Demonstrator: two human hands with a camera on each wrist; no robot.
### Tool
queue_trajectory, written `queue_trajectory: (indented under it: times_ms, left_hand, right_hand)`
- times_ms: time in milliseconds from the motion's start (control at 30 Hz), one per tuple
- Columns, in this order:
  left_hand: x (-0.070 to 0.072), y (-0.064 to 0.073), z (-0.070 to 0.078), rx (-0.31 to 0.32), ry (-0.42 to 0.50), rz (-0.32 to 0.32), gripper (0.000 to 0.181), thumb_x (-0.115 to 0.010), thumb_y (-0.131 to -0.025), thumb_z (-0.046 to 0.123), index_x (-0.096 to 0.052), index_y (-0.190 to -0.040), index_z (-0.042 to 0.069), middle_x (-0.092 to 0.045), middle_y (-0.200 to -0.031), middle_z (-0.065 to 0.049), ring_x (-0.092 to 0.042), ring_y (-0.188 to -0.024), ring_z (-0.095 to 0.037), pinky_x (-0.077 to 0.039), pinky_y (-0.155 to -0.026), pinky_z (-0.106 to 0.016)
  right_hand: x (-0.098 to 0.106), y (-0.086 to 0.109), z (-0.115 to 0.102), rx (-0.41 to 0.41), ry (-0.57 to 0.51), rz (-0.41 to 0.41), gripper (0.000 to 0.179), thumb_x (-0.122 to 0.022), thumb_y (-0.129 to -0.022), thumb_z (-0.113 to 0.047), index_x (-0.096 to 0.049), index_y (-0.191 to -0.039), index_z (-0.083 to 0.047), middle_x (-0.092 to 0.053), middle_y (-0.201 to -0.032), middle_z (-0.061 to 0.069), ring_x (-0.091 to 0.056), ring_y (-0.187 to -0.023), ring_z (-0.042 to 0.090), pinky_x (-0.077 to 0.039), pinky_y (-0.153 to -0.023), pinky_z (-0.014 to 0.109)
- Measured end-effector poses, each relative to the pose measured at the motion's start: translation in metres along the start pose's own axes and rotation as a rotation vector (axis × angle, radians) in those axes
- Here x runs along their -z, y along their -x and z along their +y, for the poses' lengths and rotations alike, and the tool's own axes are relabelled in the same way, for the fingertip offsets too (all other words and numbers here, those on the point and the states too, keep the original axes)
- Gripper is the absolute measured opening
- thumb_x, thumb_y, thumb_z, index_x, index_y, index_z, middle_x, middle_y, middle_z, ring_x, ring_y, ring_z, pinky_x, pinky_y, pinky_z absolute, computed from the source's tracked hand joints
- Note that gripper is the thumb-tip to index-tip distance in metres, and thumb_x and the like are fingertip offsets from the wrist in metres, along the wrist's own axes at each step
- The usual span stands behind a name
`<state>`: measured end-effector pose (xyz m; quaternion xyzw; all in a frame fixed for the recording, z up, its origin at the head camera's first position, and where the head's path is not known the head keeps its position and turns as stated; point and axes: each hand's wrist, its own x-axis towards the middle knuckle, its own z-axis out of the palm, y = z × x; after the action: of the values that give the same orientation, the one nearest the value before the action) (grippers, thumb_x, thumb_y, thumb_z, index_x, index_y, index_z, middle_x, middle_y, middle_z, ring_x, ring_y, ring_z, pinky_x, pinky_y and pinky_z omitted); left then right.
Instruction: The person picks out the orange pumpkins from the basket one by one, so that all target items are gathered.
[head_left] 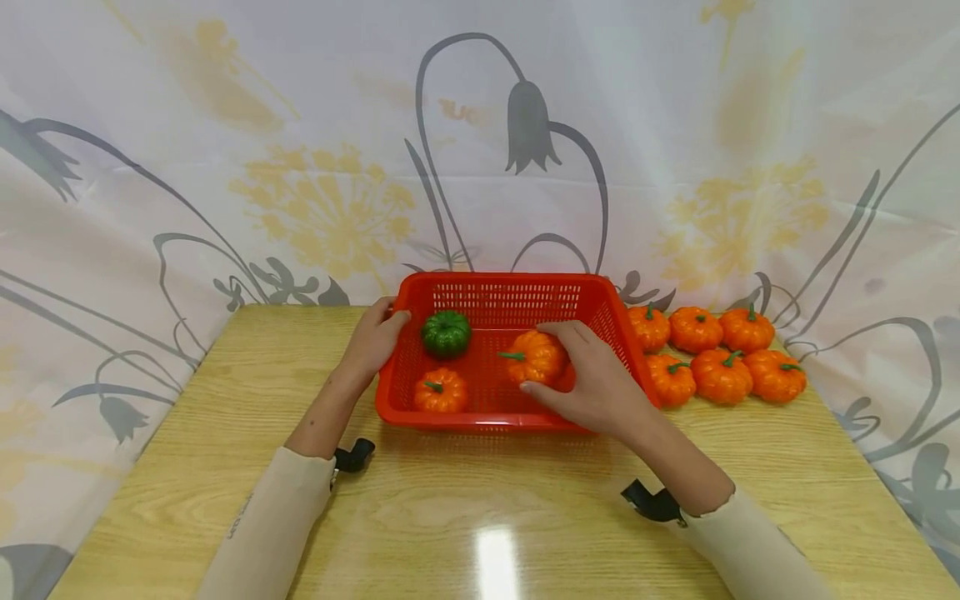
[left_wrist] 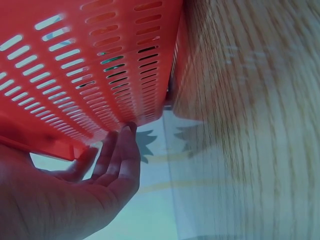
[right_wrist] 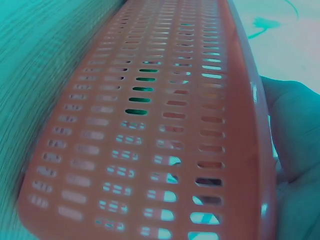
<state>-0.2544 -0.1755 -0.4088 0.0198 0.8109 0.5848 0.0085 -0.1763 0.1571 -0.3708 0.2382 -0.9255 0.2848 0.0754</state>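
Observation:
A red perforated plastic basket (head_left: 491, 419) stands on the wooden table. At its left side my left hand (head_left: 373, 337) grips the rim, thumb on top; in the left wrist view the fingers (left_wrist: 122, 155) lie against the slotted outer wall. Reaching over the front right of the basket, my right hand (head_left: 596, 379) holds an orange toy pumpkin (head_left: 534, 358) between thumb and fingers, its green stem pointing left. Inside, on the left, are a green pumpkin (head_left: 446, 335) and, nearer the front, another orange pumpkin (head_left: 440, 392). The basket wall (right_wrist: 150, 140) hides the held pumpkin in the right wrist view.
Right of the basket, several orange pumpkins (head_left: 722, 377) sit in two rows on the table (head_left: 420, 517), close to its right wall. A flower-patterned curtain (head_left: 480, 150) hangs behind the table. Black wrist mounts (head_left: 651, 502) show below both sleeves.

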Motion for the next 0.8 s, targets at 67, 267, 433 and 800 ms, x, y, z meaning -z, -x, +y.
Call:
queue_trajectory:
  times_ms: [67, 267, 433, 800]
  left_hand:
    - [-0.001, -0.001, 0.0, 0.005, 0.005, 0.007, 0.051, -0.047, -0.11, 0.025, -0.045, -0.156, 0.005, -0.06, -0.128, -0.025, -0.068, -0.11, -0.041, -0.062, -0.086, -0.042]
    - [-0.002, 0.0, 0.002, 0.008, 0.006, 0.02, 0.059, -0.049, -0.11, 0.025, -0.033, -0.164, 0.012, -0.057, -0.127, -0.026, -0.069, -0.109, -0.042, -0.063, -0.087, -0.045]
    - [0.0, 0.001, 0.002, 0.003, 0.002, 0.021, 0.06, -0.049, -0.11, 0.025, -0.031, -0.166, 0.014, -0.056, -0.128, -0.027, -0.069, -0.108, -0.043, -0.064, -0.087, -0.047]
    - [-0.001, 0.002, 0.002, 0.008, 0.021, 0.018, 0.059, -0.049, -0.11, 0.024, -0.032, -0.166, 0.016, -0.056, -0.127, -0.026, -0.069, -0.108, -0.043, -0.064, -0.085, -0.046]
  right_hand:
    - [0.004, 0.003, 0.001, -0.002, -0.005, 0.016, 0.076, -0.087, -0.087, -0.043, -0.055, -0.147, -0.011, -0.059, -0.14, 0.006, -0.058, -0.126, 0.028, -0.051, -0.108, 0.052]
    - [0.013, 0.014, 0.006, -0.024, -0.036, 0.043, 0.075, -0.089, -0.086, -0.04, -0.052, -0.143, -0.009, -0.061, -0.132, 0.006, -0.06, -0.109, 0.024, -0.055, -0.095, 0.046]
    - [0.021, 0.023, 0.012, -0.06, -0.152, 0.025, 0.078, -0.09, -0.086, -0.04, -0.05, -0.145, -0.01, -0.058, -0.139, 0.006, -0.062, -0.119, 0.027, -0.056, -0.102, 0.048]
    - [0.042, 0.047, 0.03, -0.067, -0.214, 0.061, 0.076, -0.092, -0.085, -0.033, -0.056, -0.15, -0.02, -0.057, -0.143, 0.001, -0.057, -0.13, 0.025, -0.044, -0.1, 0.01]
